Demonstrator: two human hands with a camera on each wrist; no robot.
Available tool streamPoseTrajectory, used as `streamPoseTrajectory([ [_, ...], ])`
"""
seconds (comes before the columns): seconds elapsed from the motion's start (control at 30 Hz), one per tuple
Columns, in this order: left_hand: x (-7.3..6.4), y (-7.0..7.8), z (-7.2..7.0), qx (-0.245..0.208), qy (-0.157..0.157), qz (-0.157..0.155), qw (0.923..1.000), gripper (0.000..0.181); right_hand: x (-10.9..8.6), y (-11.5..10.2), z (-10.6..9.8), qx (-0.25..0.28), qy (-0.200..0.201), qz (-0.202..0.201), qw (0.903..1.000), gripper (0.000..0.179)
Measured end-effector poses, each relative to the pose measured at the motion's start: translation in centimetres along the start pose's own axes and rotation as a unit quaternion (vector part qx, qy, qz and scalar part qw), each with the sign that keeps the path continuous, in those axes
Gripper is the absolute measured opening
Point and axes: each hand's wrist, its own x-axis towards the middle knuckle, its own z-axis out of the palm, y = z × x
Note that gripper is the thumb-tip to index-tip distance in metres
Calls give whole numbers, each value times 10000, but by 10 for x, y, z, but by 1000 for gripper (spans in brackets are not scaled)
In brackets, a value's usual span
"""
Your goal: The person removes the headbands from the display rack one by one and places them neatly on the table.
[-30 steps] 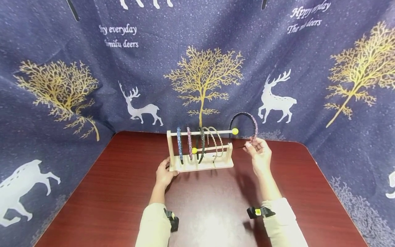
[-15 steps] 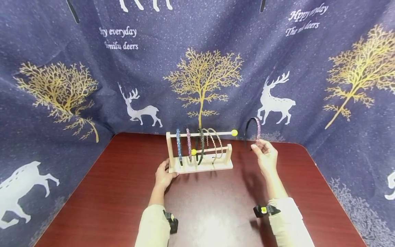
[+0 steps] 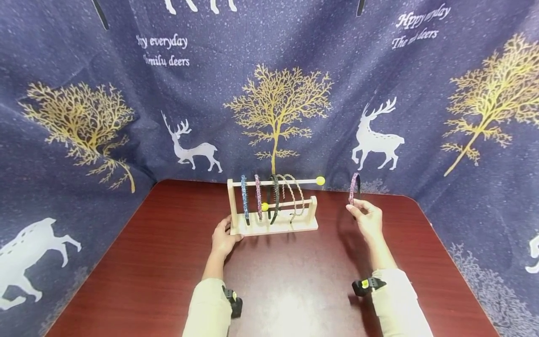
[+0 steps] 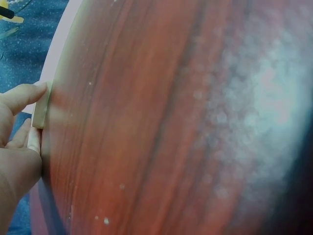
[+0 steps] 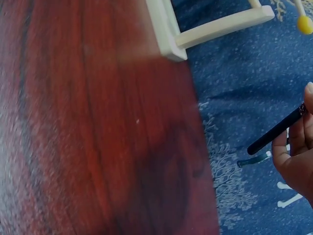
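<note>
A pale wooden headband rack [image 3: 275,227] with two rods stands toward the back of the table. On it hang a blue glittery headband [image 3: 244,199], a pink one [image 3: 258,196], a black toothed one [image 3: 276,199] and twisted beige headbands [image 3: 301,195]. My left hand [image 3: 223,238] grips the left end of the rack's base; in the left wrist view its thumb and fingers pinch the base corner [image 4: 42,107]. Off to the right of the rack, my right hand [image 3: 368,220] pinches a pink-and-black headband [image 3: 353,188] by one side, raised above the table. Its black end [image 5: 276,131] shows in the right wrist view.
Yellow balls cap the ends of the upper rod [image 3: 320,180] and lower rod [image 3: 265,206]. The reddish-brown table [image 3: 290,276] has a dark blue cloth [image 3: 202,93] with deer and trees hanging behind it. Each wrist wears a black camera.
My right hand has moved right, away from the rack, with the pink-and-black headband, which has turned from facing broadside to nearly edge-on. My left hand stays on the rack's base.
</note>
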Motion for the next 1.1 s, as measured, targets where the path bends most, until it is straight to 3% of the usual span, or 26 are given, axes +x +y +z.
streamPoseTrajectory([
  [0.27, 1, 1, 0, -81, -17, -6, 10000, 75, -19, -85, 4, -957, -1130, -216, 9887, 26],
  [0.37, 1, 2, 0, -99, 12, -37, 9999, 75, -21, -100, 7, -1315, -1466, -219, 9802, 24],
  [0.57, 1, 1, 1, -97, -9, -97, 9999, 75, -21, -95, 12, -1715, -1844, -81, 9677, 21],
  [0.87, 0, 1, 1, -12, 19, -89, 10000, 74, -22, -79, 22, -2101, -2305, -580, 9483, 14],
  [1.1, 0, 1, 0, 27, 0, -66, 10000, 76, -23, -70, 29, -2415, -2716, -547, 9300, 12],
])
